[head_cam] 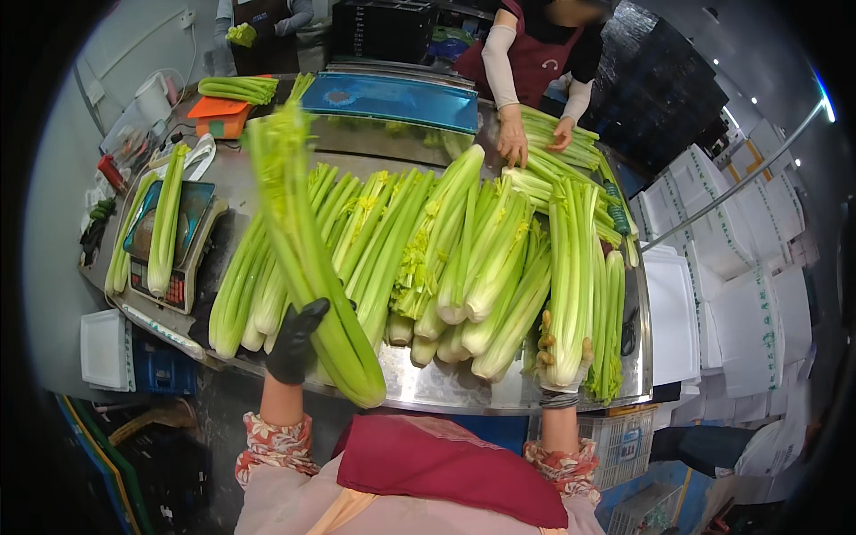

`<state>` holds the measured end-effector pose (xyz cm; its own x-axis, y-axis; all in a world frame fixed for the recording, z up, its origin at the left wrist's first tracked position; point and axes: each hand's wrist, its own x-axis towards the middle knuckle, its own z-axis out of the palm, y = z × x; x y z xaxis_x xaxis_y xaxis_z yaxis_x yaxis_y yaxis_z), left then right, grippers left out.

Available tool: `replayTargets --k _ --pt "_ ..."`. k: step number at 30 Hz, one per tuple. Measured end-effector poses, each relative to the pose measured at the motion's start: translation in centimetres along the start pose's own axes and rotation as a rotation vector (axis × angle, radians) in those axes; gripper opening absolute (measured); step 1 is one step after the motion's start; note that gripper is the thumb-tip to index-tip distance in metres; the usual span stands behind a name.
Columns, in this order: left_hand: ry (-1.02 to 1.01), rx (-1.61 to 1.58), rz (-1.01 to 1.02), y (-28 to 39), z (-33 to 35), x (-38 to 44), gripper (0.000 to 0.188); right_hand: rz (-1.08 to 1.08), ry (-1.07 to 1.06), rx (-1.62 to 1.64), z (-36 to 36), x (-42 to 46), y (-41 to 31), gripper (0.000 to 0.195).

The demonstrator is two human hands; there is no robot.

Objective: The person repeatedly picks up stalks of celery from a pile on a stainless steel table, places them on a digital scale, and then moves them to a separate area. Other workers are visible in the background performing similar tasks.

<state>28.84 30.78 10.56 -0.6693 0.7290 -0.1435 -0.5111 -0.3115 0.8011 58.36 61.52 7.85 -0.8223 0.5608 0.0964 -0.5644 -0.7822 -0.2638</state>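
My left hand [294,342], in a black glove, grips a long celery bunch [309,251] near its base. That bunch leans up and to the left over the table, its leafy top blurred. My right hand [547,361], in a pale glove with tan fingers, is wrapped around the base of another celery bunch [572,281], whose stalks point away from me. Between my hands, a heap of celery bunches [495,281] lies on the metal table [428,384], most with their pale bases toward me.
On the left, a digital scale [194,297] bears a celery bunch [167,227]. An orange scale [221,124] and a blue-topped metal unit [394,100] stand farther back. Across the table, a co-worker's hands [513,137] touch celery. White foam boxes [742,321] are stacked at right.
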Motion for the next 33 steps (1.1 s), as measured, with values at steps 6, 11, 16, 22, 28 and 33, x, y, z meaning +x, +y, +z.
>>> replayTargets --k 6,11,16,22,28,33 --pt "-0.135 0.223 -0.022 -1.1 1.7 5.6 0.035 0.064 -0.013 -0.044 1.6 0.3 2.8 0.081" --pt "-0.163 0.441 0.278 -1.7 4.4 9.2 0.062 0.088 0.101 -0.741 7.2 1.1 8.1 0.075" --pt "-0.374 -0.252 -0.327 -0.5 6.3 7.2 0.057 -0.030 -0.101 -1.574 10.8 5.5 12.2 0.074" --pt "-0.167 -0.358 -0.176 2.0 1.4 6.0 0.060 0.134 0.266 -2.449 5.6 10.2 11.0 0.094" --pt "-0.044 -0.279 -0.115 3.3 -2.4 4.0 0.056 0.232 0.561 -1.521 0.8 10.0 5.6 0.095" --pt "-0.019 -0.297 -0.075 4.1 -4.1 3.5 0.055 0.464 0.498 -2.291 4.4 13.0 9.0 0.093"
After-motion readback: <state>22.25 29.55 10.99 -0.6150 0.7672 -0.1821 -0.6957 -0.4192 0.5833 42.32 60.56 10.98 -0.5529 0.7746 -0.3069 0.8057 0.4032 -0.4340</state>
